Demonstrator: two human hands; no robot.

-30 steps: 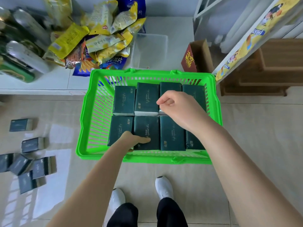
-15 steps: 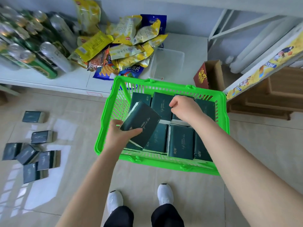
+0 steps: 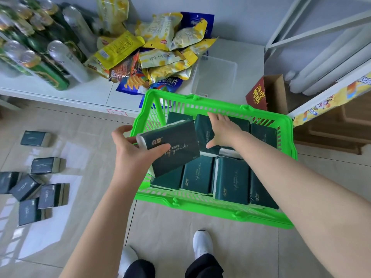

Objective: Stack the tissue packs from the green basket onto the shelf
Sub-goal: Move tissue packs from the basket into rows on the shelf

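The green basket stands on the floor before the low white shelf and holds several dark green tissue packs. My left hand grips one tissue pack by its left end, lifted and tilted above the basket's left side. My right hand reaches into the back row. Its thumb and fingers span another pack, which is tipped up there.
Snack bags, cans and a clear plastic box fill the shelf. Several more tissue packs lie on the floor at left. A red carton and a white rack stand at right. My shoes are just below the basket.
My left hand pulled a pack out of the front row and raised it above the basket. My right hand opened from a fist and spread across a back-row pack.
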